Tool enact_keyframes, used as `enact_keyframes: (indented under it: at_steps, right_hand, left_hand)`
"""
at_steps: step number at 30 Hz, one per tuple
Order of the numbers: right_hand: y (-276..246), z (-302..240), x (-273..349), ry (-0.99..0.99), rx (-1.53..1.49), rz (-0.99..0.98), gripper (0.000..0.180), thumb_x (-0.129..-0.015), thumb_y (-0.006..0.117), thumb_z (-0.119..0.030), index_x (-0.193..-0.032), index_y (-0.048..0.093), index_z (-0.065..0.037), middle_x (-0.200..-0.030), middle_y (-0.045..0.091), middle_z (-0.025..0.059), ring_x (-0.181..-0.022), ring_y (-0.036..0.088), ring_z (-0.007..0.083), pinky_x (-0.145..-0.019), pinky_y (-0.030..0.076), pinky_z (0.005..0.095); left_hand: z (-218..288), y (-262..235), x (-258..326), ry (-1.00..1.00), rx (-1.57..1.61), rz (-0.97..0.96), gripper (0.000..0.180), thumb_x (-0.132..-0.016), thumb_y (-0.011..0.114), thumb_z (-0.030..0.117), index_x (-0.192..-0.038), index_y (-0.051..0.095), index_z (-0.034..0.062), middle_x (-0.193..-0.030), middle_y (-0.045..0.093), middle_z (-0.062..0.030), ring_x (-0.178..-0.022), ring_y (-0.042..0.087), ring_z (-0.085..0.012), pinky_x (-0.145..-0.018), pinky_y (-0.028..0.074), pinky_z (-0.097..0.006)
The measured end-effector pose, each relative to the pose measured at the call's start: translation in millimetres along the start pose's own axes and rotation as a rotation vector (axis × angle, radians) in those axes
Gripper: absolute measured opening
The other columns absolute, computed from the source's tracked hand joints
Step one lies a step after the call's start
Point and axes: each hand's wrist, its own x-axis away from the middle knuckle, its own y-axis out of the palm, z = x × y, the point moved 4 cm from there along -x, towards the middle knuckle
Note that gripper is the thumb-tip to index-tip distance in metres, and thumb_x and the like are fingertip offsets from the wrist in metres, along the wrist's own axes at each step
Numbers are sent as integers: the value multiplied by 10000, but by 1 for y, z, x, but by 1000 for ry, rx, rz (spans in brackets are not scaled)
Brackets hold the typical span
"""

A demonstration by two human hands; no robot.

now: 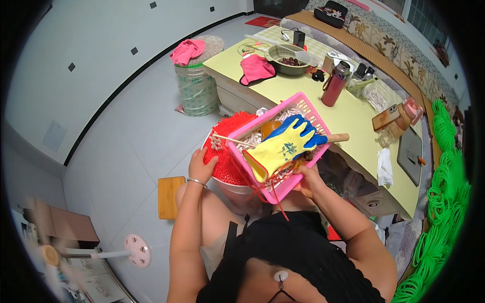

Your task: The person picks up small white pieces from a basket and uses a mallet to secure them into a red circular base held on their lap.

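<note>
A pink plastic basket (311, 107) is tilted above my lap, its near right side gripped by my right hand (306, 183). Inside lie a yellow-and-blue work glove (278, 155), an orange rounded object (270, 129) and many small white pieces. A thin wooden stick (233, 140) and a thicker wooden handle (338, 137) stick out past its sides. Red cord (276, 196) hangs over the near edge. Partly under the basket stands a white bucket (233, 191) full of thin red sticks (228, 164). My left hand (203, 165) closes on the bucket's left rim, thumb over the sticks.
A pale yellow table (293, 96) holds a colander bowl (288, 68), a pink cloth (256, 67), a red thermos (335, 87) and a phone (385, 118). Left are a wooden stool (170, 198) and a tall wrapped bin (196, 91). Green cord coils (444, 202) lie at right.
</note>
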Motion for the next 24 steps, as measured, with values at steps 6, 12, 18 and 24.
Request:
enact_keyframes:
  at_steps: [6, 12, 18, 24]
  right_hand:
    - [0, -16, 13, 8, 61, -15, 472, -795, 523, -9, -1254, 416, 11, -1065, 582, 160, -846, 685, 282, -597, 629, 430]
    - [-16, -32, 6, 40, 163, -107, 327, -782, 547, -39, -1106, 527, 5, -909, 616, 101, -735, 678, 209, -494, 601, 339]
    - [10, -55, 14, 53, 289, -178, 340, -797, 543, -71, -1130, 531, -1, -932, 635, 108, -757, 684, 217, -569, 612, 361]
    - [52, -70, 29, 51, 263, -231, 366, -798, 560, -74, -1153, 525, 9, -971, 635, 108, -803, 691, 234, -609, 619, 387]
  left_hand:
    - [7, -6, 17, 45, 29, -57, 663, -816, 712, 326, -1298, 506, -81, -1326, 493, -265, -1221, 492, -380, -1045, 393, -393]
    - [40, -21, 12, -40, 156, -273, 616, -827, 721, 278, -1291, 515, -71, -1229, 573, -223, -1153, 549, -321, -988, 439, -372]
    - [28, -46, 28, -177, 220, 90, 590, -860, 693, 208, -1348, 476, -43, -1307, 534, -230, -1235, 507, -299, -1032, 419, -367]
    - [85, -60, 96, -231, 1388, -216, 680, -878, 633, 179, -1452, 303, 24, -1438, 403, -184, -1307, 437, -302, -1079, 371, -496]
